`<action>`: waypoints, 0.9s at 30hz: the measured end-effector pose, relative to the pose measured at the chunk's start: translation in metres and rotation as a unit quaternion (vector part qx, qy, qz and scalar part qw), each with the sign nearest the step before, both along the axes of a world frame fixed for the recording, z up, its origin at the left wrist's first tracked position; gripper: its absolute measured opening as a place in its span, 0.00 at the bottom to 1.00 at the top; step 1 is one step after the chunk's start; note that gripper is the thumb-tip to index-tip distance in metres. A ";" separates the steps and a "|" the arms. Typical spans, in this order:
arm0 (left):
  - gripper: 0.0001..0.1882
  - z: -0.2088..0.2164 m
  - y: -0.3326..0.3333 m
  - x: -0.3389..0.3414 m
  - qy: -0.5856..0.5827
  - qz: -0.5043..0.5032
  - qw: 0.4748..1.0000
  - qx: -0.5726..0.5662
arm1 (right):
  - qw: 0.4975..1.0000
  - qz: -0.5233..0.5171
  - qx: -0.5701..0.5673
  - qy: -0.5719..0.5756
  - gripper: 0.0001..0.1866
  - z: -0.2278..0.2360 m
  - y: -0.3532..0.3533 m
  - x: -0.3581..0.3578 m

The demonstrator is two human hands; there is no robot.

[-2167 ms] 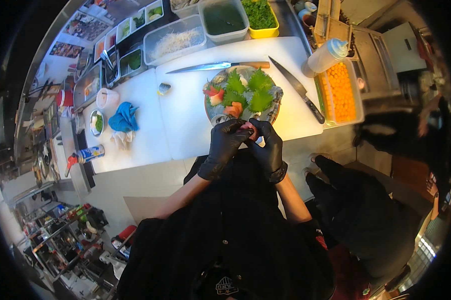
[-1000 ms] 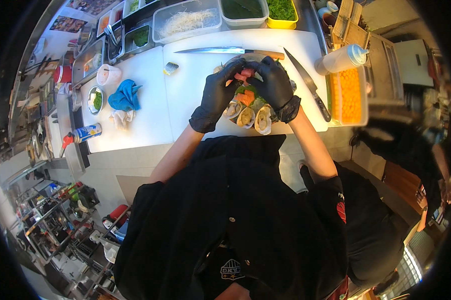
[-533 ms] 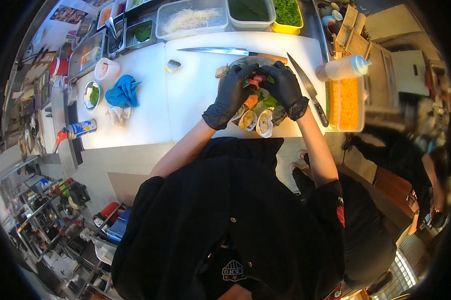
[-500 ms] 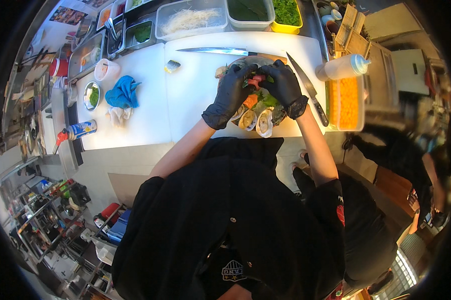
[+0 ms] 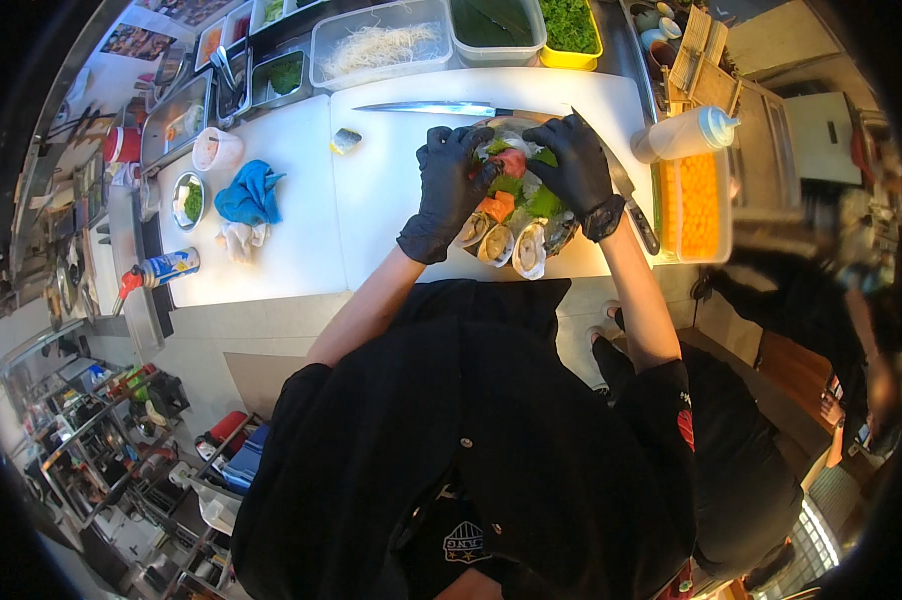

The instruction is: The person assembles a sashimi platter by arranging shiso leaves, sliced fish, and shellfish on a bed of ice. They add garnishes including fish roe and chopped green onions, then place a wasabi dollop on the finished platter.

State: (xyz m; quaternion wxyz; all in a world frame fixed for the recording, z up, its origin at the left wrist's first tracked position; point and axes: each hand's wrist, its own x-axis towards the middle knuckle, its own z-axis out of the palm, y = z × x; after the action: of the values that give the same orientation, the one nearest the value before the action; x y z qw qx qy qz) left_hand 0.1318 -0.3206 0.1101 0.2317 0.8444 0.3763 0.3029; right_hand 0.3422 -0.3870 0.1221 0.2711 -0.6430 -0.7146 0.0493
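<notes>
Both my hands wear black gloves and are over a round seafood platter on the white cutting board. My left hand (image 5: 449, 182) is at the platter's left side, fingers bent and apart beside the red fish slices (image 5: 512, 162). Across from it, my right hand (image 5: 575, 168) reaches over the right rim with its fingers apart. Between them are orange salmon slices (image 5: 497, 206) and green leaves (image 5: 544, 203). Opened oysters (image 5: 529, 248) line the platter's near edge. Part of the platter is hidden under my hands.
A long knife (image 5: 426, 107) lies behind the platter, and a black-handled knife (image 5: 639, 215) to its right. A squeeze bottle (image 5: 686, 135) rests by a tub of orange pieces (image 5: 698, 210). Leftward are a blue cloth (image 5: 251, 193) and a small fish piece (image 5: 345, 141).
My hands, close together over the red fish slices before, have moved apart to either side. The slices now lie on the platter, more exposed.
</notes>
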 end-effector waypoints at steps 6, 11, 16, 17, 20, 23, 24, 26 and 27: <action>0.18 -0.003 0.022 0.015 0.059 -0.038 0.997 0.023 | 0.999 -0.017 -0.016 -0.025 0.24 0.006 -0.006 -0.016; 0.16 0.000 0.039 0.016 0.079 -0.083 0.992 0.050 | 0.998 -0.068 -0.001 -0.003 0.29 -0.002 -0.010 -0.032; 0.15 0.001 0.063 0.014 0.085 -0.204 0.963 0.155 | 0.992 -0.122 0.028 -0.016 0.30 -0.014 -0.009 -0.047; 0.15 0.001 0.067 0.017 0.103 -0.215 0.955 0.178 | 0.991 -0.128 0.026 -0.012 0.30 -0.016 -0.008 -0.049; 0.15 0.002 0.078 0.019 0.137 -0.245 0.935 0.216 | 0.990 -0.139 0.025 -0.005 0.28 -0.020 -0.005 -0.052; 0.15 0.003 0.085 0.016 0.123 -0.290 0.926 0.206 | 0.991 -0.133 0.024 -0.002 0.25 -0.020 -0.007 -0.052; 0.15 0.003 0.086 0.015 0.113 -0.306 0.921 0.213 | 0.992 -0.127 0.027 0.003 0.25 -0.020 -0.008 -0.051; 0.16 0.001 0.086 0.013 0.089 -0.305 0.927 0.200 | 0.993 -0.115 0.038 0.008 0.23 -0.019 -0.010 -0.051; 0.16 -0.001 0.086 0.012 0.077 -0.287 0.937 0.183 | 0.993 -0.108 0.047 0.008 0.23 -0.018 -0.011 -0.051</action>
State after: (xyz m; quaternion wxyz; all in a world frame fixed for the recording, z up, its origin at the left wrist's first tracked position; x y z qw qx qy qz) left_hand 0.1441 -0.2348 0.1095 0.1202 0.9650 0.0731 0.2211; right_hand 0.2911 -0.3975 0.1041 0.3101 -0.7028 -0.6402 -0.0087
